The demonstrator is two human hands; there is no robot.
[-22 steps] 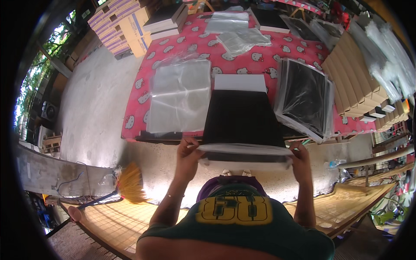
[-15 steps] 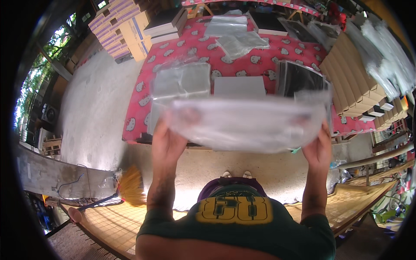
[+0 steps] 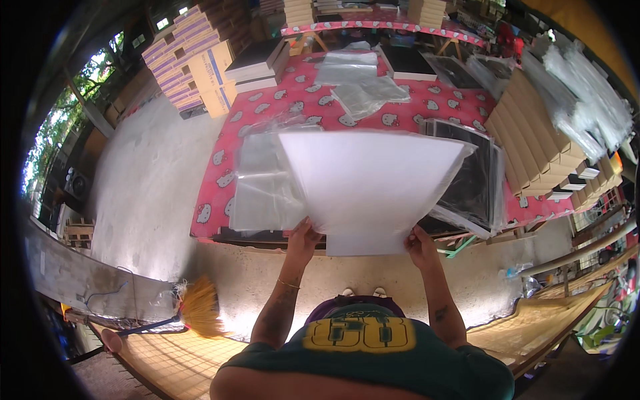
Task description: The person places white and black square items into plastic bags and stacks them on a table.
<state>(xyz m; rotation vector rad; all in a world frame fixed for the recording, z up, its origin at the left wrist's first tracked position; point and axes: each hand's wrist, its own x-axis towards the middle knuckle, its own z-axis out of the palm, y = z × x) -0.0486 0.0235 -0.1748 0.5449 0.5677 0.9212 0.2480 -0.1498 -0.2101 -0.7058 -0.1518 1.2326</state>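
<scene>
At the clock's centre, above the near edge of the pink tablecloth, you have the white panel up off the cloth, with what looks like a clear plastic sleeve showing along its sides. Your left hand at seven o'clock and right hand at five are each pinched closed near its lower end, seemingly on the film; whether the fingertips also catch the panel, you cannot tell from this view. Match the two pinches in height and pull so the film lies evenly without creasing. Support the far edge toward twelve, which no hand holds, and mind the loose clear sleeves at nine and the film-wrapped black panel at three, both close by.
</scene>
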